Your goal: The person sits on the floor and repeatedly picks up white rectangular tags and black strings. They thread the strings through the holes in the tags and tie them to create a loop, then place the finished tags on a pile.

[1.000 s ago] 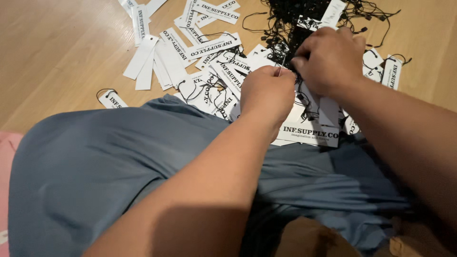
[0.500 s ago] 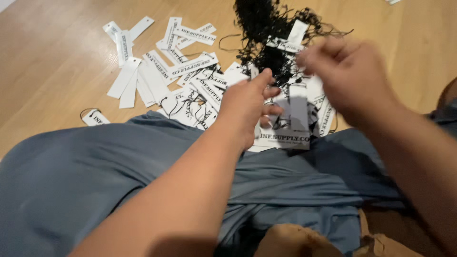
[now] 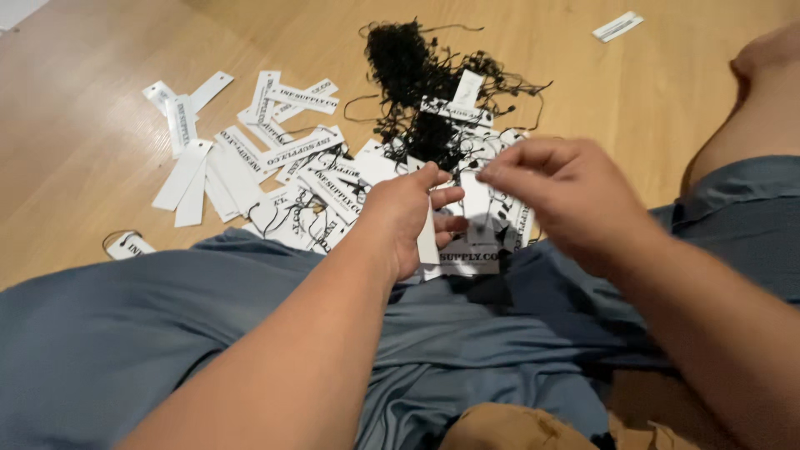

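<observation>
The left hand (image 3: 407, 218) holds a white tag (image 3: 427, 237) on edge: the tag's long axis runs nearly up and down in the view, its top end under the thumb tip and its bottom end hanging free below the fingers (image 3: 450, 223). The thumb presses it from the left and the curled fingers meet it from the right, so the fingers are closed on the tag, which sits just above the hem of the grey shorts (image 3: 467, 333).

The right hand (image 3: 567, 196) hovers just right of it, thumb and forefinger pinched together at their tips near the tag's upper end. Whether a thin black string lies between them cannot be told; motion blur hides it.

Beyond both hands, on the wooden floor (image 3: 100, 133), lies a scatter of white tags (image 3: 283, 158), most with their long axes slanting toward the upper right, and behind them a tangle of black strings (image 3: 408, 75). One lone tag (image 3: 618, 26) lies far off at the upper right.
</observation>
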